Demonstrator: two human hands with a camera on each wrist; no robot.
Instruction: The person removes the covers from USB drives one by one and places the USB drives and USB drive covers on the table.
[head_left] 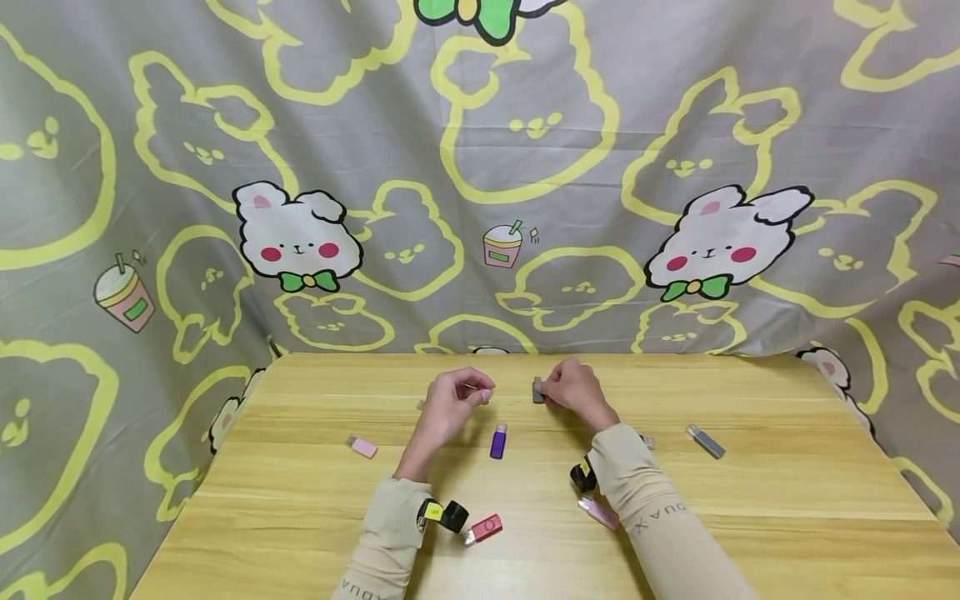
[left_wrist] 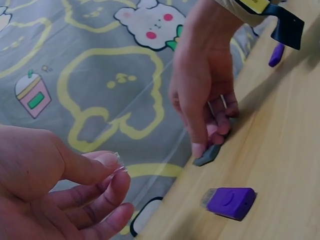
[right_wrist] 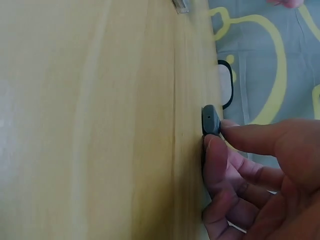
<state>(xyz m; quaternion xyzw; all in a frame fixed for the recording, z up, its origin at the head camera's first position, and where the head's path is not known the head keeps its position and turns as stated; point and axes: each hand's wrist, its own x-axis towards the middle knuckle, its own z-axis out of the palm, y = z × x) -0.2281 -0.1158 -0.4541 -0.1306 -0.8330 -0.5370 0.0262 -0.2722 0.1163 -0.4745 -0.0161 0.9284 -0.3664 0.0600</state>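
Between its thumb and index finger, my left hand (head_left: 448, 408) pinches a small clear plastic cap (left_wrist: 120, 163), raised above the table. My right hand (head_left: 579, 390) has thumb and fingertips on the sides of a dark grey USB stick (head_left: 537, 391) near the table's far edge. In the right wrist view one end of this grey stick (right_wrist: 211, 120) shows between the fingers. A purple USB stick (head_left: 498, 442) with a clear cap over its plug lies on the wood between the two hands.
Around the wooden table (head_left: 285, 517) lie a pink USB stick (head_left: 363, 447), a red one (head_left: 484, 529), a lilac one (head_left: 598, 512) by the right sleeve, and another grey one (head_left: 706, 442). The right wrist partly hides another stick (head_left: 648, 442). A patterned curtain (head_left: 405, 150) hangs behind.
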